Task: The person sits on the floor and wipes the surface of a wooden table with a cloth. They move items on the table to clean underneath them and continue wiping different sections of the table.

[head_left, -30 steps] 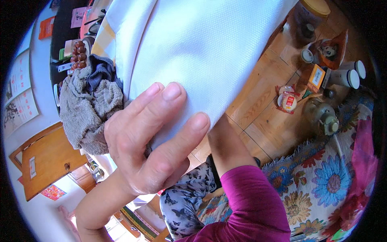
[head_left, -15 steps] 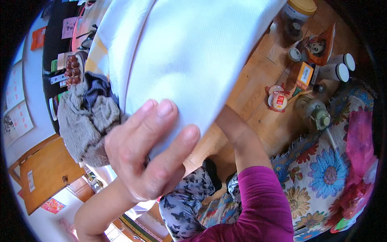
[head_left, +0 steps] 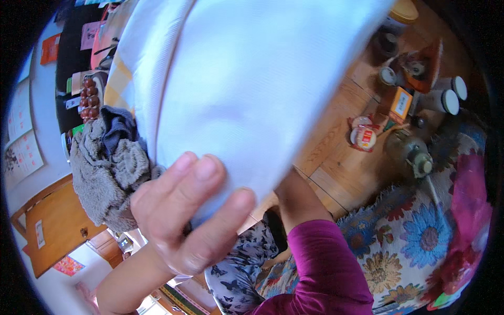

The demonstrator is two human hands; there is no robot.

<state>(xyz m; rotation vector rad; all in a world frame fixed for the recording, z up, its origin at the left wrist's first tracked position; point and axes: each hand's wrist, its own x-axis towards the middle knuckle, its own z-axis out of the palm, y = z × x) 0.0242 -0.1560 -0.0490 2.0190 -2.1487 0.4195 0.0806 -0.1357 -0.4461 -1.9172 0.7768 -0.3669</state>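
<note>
our left grip (head_left: 178,226) clasps a broad white woven cloth (head_left: 236,100), long axis rising above it — hidden right grip, we can't tell.

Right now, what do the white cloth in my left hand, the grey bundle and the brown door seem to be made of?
White cloth: apparently woven fabric, matte, from fine ribbing and soft folds.
Grey bundle: probably plush towelling, dull; its surface looks fuzzy.
Brown door: likely smooth wood or veneer, judging by its colour.
</note>
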